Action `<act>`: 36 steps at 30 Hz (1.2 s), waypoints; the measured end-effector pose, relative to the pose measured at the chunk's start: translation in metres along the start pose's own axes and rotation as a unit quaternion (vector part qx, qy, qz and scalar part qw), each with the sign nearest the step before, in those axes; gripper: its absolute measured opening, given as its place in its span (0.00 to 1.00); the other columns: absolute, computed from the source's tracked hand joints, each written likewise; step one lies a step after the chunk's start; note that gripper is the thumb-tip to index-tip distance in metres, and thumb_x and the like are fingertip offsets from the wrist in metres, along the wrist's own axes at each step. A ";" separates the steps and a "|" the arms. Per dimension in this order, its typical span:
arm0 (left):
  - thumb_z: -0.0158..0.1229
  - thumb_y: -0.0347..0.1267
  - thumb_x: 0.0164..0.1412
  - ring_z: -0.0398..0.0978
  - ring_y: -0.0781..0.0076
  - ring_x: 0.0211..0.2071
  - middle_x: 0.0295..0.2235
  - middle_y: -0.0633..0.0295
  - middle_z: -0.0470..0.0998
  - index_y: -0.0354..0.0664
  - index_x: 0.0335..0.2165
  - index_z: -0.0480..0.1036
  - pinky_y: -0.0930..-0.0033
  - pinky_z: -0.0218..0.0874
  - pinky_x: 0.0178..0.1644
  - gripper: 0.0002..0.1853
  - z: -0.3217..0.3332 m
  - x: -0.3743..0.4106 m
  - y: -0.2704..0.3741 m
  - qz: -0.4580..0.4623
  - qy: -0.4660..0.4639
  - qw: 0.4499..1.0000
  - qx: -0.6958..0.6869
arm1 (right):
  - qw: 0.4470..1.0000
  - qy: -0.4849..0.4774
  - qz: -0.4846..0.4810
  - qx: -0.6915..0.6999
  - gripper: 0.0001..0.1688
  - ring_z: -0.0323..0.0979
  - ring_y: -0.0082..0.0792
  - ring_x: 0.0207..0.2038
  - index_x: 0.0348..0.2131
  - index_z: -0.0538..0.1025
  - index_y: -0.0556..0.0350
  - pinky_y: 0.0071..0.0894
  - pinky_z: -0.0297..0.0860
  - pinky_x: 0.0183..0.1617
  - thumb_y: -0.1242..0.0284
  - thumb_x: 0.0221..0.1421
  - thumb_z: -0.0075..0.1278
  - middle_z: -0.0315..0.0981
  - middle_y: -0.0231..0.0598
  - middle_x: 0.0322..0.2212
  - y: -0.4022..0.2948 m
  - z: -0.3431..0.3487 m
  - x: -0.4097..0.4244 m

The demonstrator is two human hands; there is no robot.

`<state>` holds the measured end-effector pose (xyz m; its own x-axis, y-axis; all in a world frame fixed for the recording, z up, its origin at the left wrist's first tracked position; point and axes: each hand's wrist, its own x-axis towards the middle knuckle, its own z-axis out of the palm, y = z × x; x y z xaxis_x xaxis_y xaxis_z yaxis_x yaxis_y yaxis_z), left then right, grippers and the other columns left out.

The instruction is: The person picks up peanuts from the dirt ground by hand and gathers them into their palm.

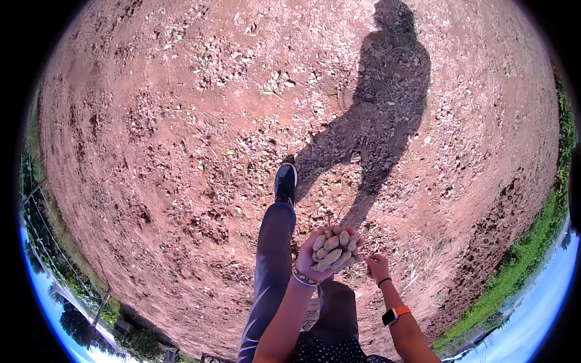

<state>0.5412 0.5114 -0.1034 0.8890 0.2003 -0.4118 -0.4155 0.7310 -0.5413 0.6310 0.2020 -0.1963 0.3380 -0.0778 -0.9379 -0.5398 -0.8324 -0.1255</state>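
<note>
A heap of unshelled peanuts lies in my left hand, which is cupped palm up in front of my legs. Thin stems or roots stick up beyond the heap. Beaded bracelets circle my left wrist. Just right of the peanuts and apart from them is my right hand, its fingers curled inward. Whether anything small sits between those fingers cannot be made out. My right arm wears a dark band and a watch with an orange strap.
Reddish-brown soil strewn with dry leaves and bits of plant spreads all around. My dark shoe stands ahead on the left. My shadow falls forward. Green plants edge the field at right; a wire fence with posts runs along the left.
</note>
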 end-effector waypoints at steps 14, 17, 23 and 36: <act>0.37 0.48 0.62 0.60 0.50 0.52 0.43 0.50 0.68 0.33 0.47 0.65 0.48 0.51 0.56 0.29 0.141 0.033 0.097 0.051 -0.031 0.998 0.035 | 0.996 -0.019 0.044 0.080 0.04 0.64 0.23 0.12 0.27 0.73 0.60 0.22 0.59 0.12 0.77 0.47 0.51 0.67 0.34 0.14 -0.202 0.040 -0.049; 0.34 0.48 0.62 0.58 0.46 0.55 0.51 0.56 0.66 0.44 0.45 0.70 0.32 0.40 0.58 0.26 0.152 0.046 0.110 0.045 -0.010 0.994 0.100 | 0.996 -0.072 0.019 0.049 0.05 0.66 0.23 0.13 0.28 0.74 0.61 0.22 0.61 0.14 0.77 0.46 0.51 0.69 0.34 0.15 -0.238 0.059 -0.027; 0.39 0.48 0.61 0.60 0.45 0.53 0.48 0.48 0.67 0.36 0.47 0.67 0.33 0.43 0.57 0.28 0.213 0.087 0.126 0.053 -0.055 0.996 0.049 | 0.991 -0.111 -0.029 0.075 0.07 0.64 0.19 0.15 0.29 0.74 0.60 0.19 0.60 0.17 0.76 0.48 0.53 0.68 0.31 0.16 -0.340 0.081 -0.025; 0.35 0.44 0.64 0.61 0.52 0.49 0.46 0.51 0.66 0.36 0.43 0.68 0.53 0.54 0.54 0.24 0.298 0.134 0.243 -0.041 -0.069 0.995 0.066 | 0.989 -0.047 0.012 0.137 0.07 0.58 0.20 0.09 0.26 0.71 0.56 0.19 0.52 0.10 0.73 0.48 0.55 0.63 0.29 0.12 -0.444 0.139 -0.055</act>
<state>0.6162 0.9104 -0.0718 0.9409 0.2171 -0.2599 -0.3191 0.8256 -0.4653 0.7453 0.6521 -0.1334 0.2555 -0.0342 -0.9662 -0.7397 -0.6504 -0.1725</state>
